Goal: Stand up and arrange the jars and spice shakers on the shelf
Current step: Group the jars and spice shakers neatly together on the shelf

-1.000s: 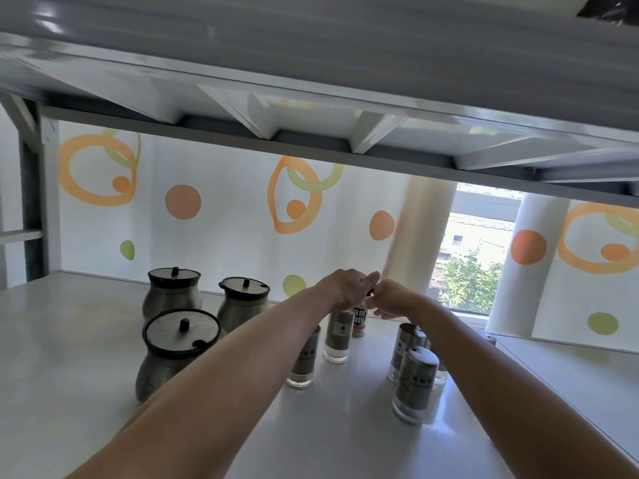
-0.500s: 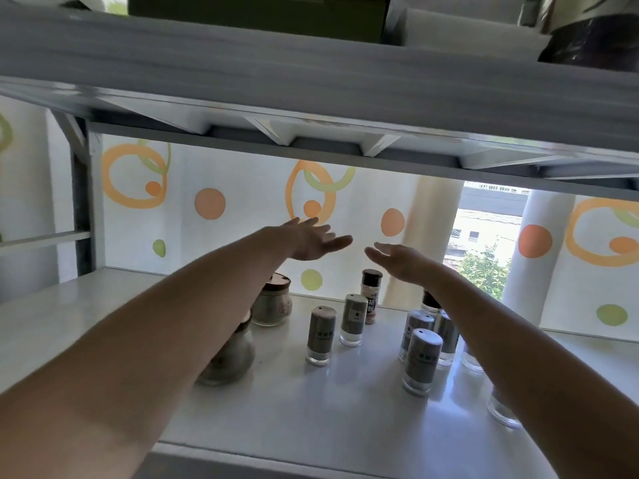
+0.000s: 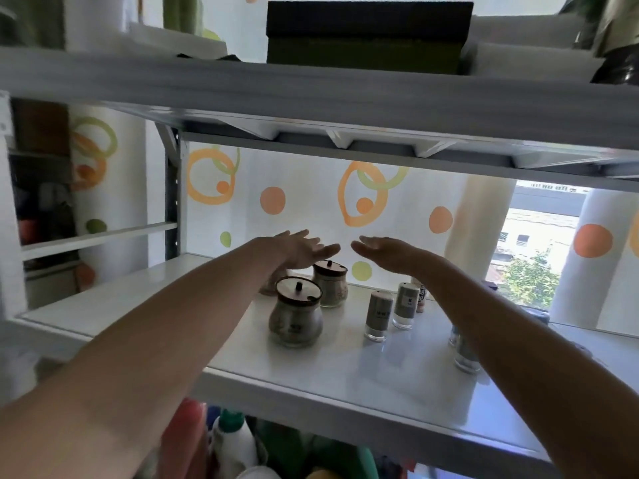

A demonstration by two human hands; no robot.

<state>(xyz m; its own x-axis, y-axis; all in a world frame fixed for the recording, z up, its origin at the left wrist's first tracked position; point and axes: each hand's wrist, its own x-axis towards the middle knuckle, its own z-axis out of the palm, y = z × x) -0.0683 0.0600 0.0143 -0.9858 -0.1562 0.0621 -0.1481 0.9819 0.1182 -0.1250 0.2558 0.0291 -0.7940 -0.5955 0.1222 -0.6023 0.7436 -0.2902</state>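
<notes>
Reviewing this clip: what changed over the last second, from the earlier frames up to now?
Both hands let go of the small bottle at the back and lifted away. The left hand and right hand now hover open above the shelf, holding nothing. The view also pulled back. The jars and shakers stayed upright in place.

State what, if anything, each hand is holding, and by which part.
Nothing is held. The left hand and the right hand are both open, fingers straight, raised above the jars and shakers.
</notes>
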